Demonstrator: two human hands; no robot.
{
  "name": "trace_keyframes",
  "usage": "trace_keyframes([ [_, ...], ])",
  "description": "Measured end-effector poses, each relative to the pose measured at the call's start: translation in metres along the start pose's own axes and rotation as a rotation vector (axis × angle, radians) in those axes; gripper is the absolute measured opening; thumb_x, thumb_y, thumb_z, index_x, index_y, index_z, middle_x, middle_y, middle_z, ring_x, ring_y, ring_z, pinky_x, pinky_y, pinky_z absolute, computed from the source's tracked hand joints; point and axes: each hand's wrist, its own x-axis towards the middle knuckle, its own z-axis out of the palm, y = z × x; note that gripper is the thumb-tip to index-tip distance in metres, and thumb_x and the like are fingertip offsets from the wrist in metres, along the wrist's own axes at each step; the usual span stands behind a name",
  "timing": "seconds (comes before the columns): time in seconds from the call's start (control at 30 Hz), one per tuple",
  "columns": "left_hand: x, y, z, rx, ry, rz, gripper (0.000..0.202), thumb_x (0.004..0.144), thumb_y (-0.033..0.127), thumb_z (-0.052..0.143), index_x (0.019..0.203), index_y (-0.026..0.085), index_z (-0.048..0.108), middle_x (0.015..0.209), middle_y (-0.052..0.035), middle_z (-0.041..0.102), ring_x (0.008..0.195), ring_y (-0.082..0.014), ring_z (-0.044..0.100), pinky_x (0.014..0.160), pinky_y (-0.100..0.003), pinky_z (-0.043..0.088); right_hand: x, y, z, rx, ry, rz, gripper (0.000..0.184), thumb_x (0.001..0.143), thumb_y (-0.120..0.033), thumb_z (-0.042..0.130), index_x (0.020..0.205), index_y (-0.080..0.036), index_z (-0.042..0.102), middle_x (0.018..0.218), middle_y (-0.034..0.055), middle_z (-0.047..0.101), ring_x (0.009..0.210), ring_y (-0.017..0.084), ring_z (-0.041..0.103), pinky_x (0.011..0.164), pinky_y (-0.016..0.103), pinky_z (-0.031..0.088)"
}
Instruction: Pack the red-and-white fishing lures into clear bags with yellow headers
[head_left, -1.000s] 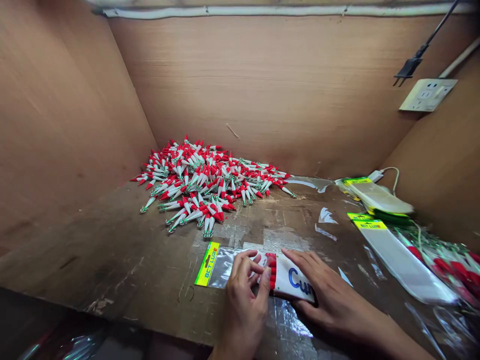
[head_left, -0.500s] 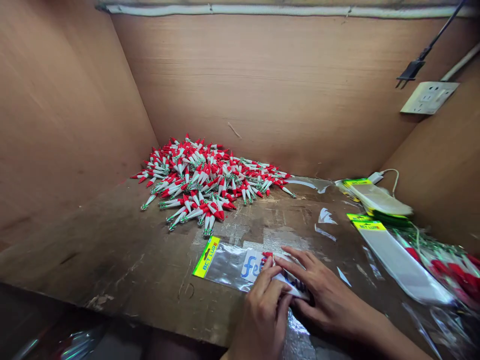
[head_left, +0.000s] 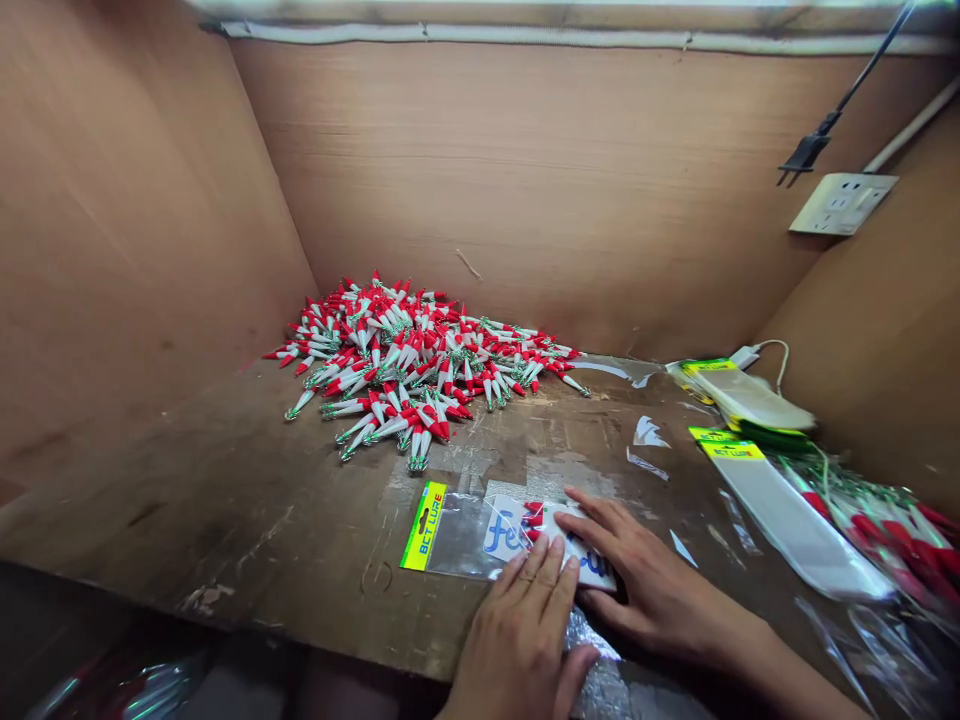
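Observation:
A clear plastic packet (head_left: 465, 525) with a yellow-green header card lies flat on the worn wooden bench (head_left: 225, 520). Red and white lures sit inside its right part, over a white card with blue lettering. My left hand (head_left: 525, 630) rests flat on the packet's near edge, fingers stretched out together. My right hand (head_left: 637, 575) lies flat over the packet's right end, fingers spread and pressing down on it. A big heap of red and white lures (head_left: 412, 360) with green tails is piled at the back of the bench.
Plywood walls close in the bench on the left, back and right. Empty packets with yellow headers (head_left: 750, 405) are stacked at the right, with filled packets (head_left: 892, 530) beyond them. A wall socket (head_left: 840, 203) and a hanging plug (head_left: 802, 158) are at upper right.
My left hand slid from the packet's middle down to its near edge and flattened out. The blue lettering on the card came into view. My right hand stayed pressing on the packet's right end.

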Motion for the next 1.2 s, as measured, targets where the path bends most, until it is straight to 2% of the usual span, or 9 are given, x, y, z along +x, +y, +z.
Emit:
trace_keyframes([
  [0.17, 0.019, -0.022, -0.029, -0.109, -0.020, -0.089, 0.094, 0.085, 0.042, 0.069, 0.159, 0.021, 0.014, 0.161, -0.0146, 0.028, 0.149, -0.0317, 0.026, 0.119, -0.053, 0.030, 0.000, 0.006, 0.006, 0.053, 0.074, -0.038, 0.071, 0.081, -0.030, 0.068, 0.148, -0.023, 0.044, 0.153, 0.0136, 0.043, 0.139, 0.032, 0.039, 0.115, 0.052, 0.034],
  [0.27, 0.047, -0.041, -0.044, -0.138, -0.085, -0.077, 0.111, 0.070, 0.055, 0.079, 0.158, 0.020, 0.019, 0.161, -0.0189, 0.025, 0.150, -0.0377, 0.017, 0.120, -0.061, 0.015, 0.002, 0.005, 0.007, 0.055, 0.132, -0.071, 0.070, 0.079, -0.026, 0.070, 0.145, -0.023, 0.048, 0.148, 0.0147, 0.048, 0.135, 0.032, 0.044, 0.112, 0.052, 0.038],
  [0.37, 0.075, -0.050, -0.045, -0.227, -0.223, 0.031, 0.107, 0.060, 0.058, 0.083, 0.149, 0.018, 0.038, 0.152, -0.0214, 0.043, 0.147, -0.0429, 0.026, 0.117, -0.065, 0.011, 0.007, -0.002, -0.002, 0.049, 0.157, -0.108, 0.069, 0.080, -0.027, 0.070, 0.145, -0.024, 0.048, 0.146, 0.0138, 0.049, 0.133, 0.032, 0.046, 0.111, 0.051, 0.040],
  [0.5, 0.102, -0.052, -0.047, -0.406, -0.169, 0.051, 0.086, 0.061, 0.053, 0.084, 0.135, 0.022, 0.053, 0.127, -0.0145, 0.063, 0.123, -0.0405, 0.055, 0.114, -0.069, 0.007, 0.017, -0.018, -0.040, 0.072, 0.269, -0.161, 0.073, 0.083, -0.038, 0.073, 0.149, -0.027, 0.042, 0.150, 0.0120, 0.042, 0.137, 0.032, 0.042, 0.112, 0.048, 0.041],
  [0.73, 0.128, -0.085, -0.088, -1.182, -0.152, 0.014, 0.087, 0.071, 0.057, 0.077, 0.140, 0.016, 0.046, 0.128, -0.0170, 0.060, 0.115, -0.0343, 0.057, 0.101, -0.053, 0.040, 0.042, -0.050, -0.114, 0.214, 0.720, -0.155, 0.084, 0.088, -0.059, 0.062, 0.156, -0.032, 0.022, 0.160, 0.0068, 0.030, 0.143, 0.035, 0.034, 0.118, 0.054, 0.031],
  [0.87, 0.127, -0.095, -0.093, -1.372, -0.226, 0.081, 0.087, 0.070, 0.058, 0.079, 0.139, 0.017, 0.048, 0.130, -0.0172, 0.059, 0.111, -0.0322, 0.060, 0.101, -0.050, 0.040, 0.068, -0.051, -0.112, 0.343, 0.575, -0.167, 0.076, 0.088, -0.055, 0.064, 0.153, -0.028, 0.033, 0.153, 0.0108, 0.041, 0.132, 0.034, 0.047, 0.110, 0.054, 0.040],
  [0.97, 0.126, -0.090, -0.092, -1.481, -0.282, 0.118, 0.094, 0.065, 0.063, 0.081, 0.139, 0.016, 0.048, 0.128, -0.0193, 0.061, 0.111, -0.0350, 0.061, 0.095, -0.047, 0.045, 0.086, -0.048, -0.105, 0.629, 0.349, -0.183, 0.067, 0.092, -0.053, 0.061, 0.149, -0.029, 0.038, 0.133, 0.0123, 0.058, 0.086, 0.021, 0.065, 0.076, 0.039, 0.058],
  [1.1, 0.127, -0.088, -0.096, -1.562, -0.368, 0.065, 0.098, 0.059, 0.068, 0.081, 0.136, 0.016, 0.051, 0.126, -0.0203, 0.062, 0.110, -0.0395, 0.063, 0.091, -0.049, 0.049, 0.103, -0.049, -0.106, 0.906, 0.201, -0.212, 0.039, 0.090, -0.048, 0.066, 0.119, -0.022, 0.061, 0.083, 0.0016, 0.065, 0.052, 0.010, 0.050, 0.046, 0.023, 0.045],
  [1.2, 0.127, -0.100, -0.091, -1.639, -0.390, 0.063, 0.098, 0.059, 0.068, 0.081, 0.137, 0.015, 0.050, 0.130, -0.0210, 0.061, 0.120, -0.0422, 0.058, 0.095, -0.050, 0.048, 0.115, -0.049, -0.106, 0.952, 0.180, -0.187, 0.031, 0.088, -0.047, 0.069, 0.101, -0.020, 0.063, 0.075, -0.0002, 0.064, 0.049, 0.009, 0.049, 0.041, 0.021, 0.040],
])
